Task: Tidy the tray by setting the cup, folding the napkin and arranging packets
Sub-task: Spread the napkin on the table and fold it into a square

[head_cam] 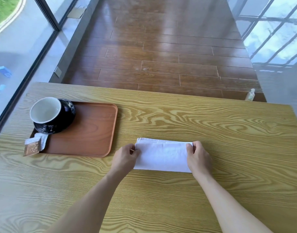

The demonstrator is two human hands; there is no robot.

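A white napkin (162, 155) lies folded into a wide strip on the wooden table, to the right of the tray. My left hand (125, 157) pinches its upper left corner and my right hand (199, 158) pinches its upper right corner. The brown tray (90, 132) sits at the table's left. On its far left corner a black cup with a white inside (46, 111) stands on a black saucer (67, 118). Sugar packets (35, 145), one brown and some white, lie at the tray's near left corner, partly over its rim.
The light wooden table (211, 132) ends at its far edge above a dark wood floor. A glass wall runs along the left side. A small bottle (250, 95) stands on the floor beyond the table's far right.
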